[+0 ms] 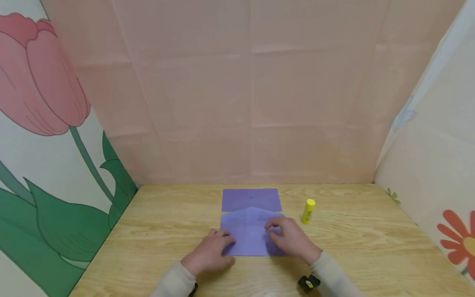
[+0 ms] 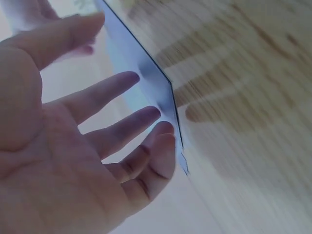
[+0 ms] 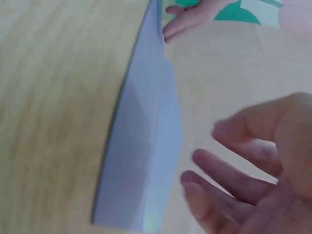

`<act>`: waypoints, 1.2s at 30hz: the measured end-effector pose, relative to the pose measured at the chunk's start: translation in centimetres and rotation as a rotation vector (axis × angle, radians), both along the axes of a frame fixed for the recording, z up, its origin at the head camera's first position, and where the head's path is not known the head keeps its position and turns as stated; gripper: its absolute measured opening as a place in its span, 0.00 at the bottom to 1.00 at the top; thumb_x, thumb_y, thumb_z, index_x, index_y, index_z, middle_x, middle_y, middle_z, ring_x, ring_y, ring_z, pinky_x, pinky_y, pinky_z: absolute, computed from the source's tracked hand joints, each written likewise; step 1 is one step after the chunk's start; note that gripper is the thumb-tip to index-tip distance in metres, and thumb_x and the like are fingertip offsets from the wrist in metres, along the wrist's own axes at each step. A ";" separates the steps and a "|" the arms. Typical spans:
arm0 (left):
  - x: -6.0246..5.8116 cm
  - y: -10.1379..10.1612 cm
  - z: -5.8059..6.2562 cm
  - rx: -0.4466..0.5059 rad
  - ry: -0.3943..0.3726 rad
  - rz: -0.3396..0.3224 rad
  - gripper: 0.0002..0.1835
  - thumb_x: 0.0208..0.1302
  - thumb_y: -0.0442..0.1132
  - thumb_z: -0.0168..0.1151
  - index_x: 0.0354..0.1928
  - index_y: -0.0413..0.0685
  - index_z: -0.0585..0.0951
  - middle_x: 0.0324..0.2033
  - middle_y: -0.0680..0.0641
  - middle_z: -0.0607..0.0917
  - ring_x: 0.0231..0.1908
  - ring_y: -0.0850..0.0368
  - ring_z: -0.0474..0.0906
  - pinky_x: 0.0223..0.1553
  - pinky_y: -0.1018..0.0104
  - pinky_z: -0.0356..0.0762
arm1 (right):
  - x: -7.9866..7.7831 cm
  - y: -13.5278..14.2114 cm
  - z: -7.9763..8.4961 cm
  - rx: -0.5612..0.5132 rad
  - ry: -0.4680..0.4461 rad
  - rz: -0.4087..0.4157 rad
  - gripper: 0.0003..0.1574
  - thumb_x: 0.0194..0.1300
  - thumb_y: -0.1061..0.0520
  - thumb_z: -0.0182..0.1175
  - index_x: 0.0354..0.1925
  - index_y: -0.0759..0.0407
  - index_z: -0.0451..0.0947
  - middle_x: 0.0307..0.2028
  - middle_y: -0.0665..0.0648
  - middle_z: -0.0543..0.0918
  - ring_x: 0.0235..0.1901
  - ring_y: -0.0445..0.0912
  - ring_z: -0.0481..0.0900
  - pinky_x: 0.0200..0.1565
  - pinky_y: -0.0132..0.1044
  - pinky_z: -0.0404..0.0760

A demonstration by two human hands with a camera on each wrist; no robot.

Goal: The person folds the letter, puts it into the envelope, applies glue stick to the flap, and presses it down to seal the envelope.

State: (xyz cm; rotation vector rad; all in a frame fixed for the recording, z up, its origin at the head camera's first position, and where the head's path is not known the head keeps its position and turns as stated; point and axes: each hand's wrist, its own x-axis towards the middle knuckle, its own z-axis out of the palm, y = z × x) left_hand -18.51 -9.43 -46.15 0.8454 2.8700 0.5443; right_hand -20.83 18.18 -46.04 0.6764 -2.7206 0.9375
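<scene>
A lavender paper envelope [image 1: 246,235] lies on the table with its shallow pointed flap toward the back; the right wrist view shows a crease along the envelope [image 3: 134,156]. At its left edge is my left hand [image 1: 212,252], fingers spread and fingertips right at the paper. In the left wrist view, the left hand [image 2: 73,131] has nothing in its grasp. My right hand [image 1: 291,238] hovers over the envelope's right side, casting a shadow on it. Loosely bent fingers with gaps between them show on the right hand [image 3: 253,180], and they hold nothing.
A darker purple rectangular sheet [image 1: 252,200] lies just behind the envelope. To the right of the sheet stands a yellow glue stick [image 1: 308,211]. The wooden table [image 1: 167,222] meets a pink-beige cloth backdrop [image 1: 245,103], with flower-printed walls at both sides.
</scene>
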 end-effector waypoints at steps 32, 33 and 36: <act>-0.8 -5.3 0.3 0.355 0.104 0.338 0.28 0.63 0.37 0.67 0.64 0.39 0.73 0.57 0.35 0.76 0.56 0.37 0.74 0.55 0.41 0.76 | -0.9 10.0 -0.5 0.015 -0.101 -0.455 0.40 0.62 0.48 0.67 0.60 0.77 0.68 0.47 0.74 0.78 0.41 0.61 0.79 0.36 0.52 0.80; -0.8 -5.4 0.4 0.358 0.098 0.337 0.27 0.64 0.37 0.67 0.64 0.39 0.74 0.57 0.35 0.76 0.56 0.37 0.75 0.56 0.41 0.76 | -1.0 10.1 -0.7 0.018 -0.098 -0.447 0.38 0.63 0.49 0.67 0.58 0.76 0.70 0.46 0.73 0.80 0.40 0.61 0.80 0.37 0.53 0.80; -0.8 -5.5 0.2 0.362 0.095 0.322 0.24 0.63 0.36 0.67 0.60 0.38 0.76 0.54 0.36 0.78 0.54 0.38 0.76 0.55 0.42 0.76 | -1.2 10.3 -1.4 0.007 -0.082 -0.424 0.32 0.63 0.50 0.67 0.53 0.75 0.74 0.43 0.71 0.82 0.40 0.60 0.80 0.41 0.56 0.79</act>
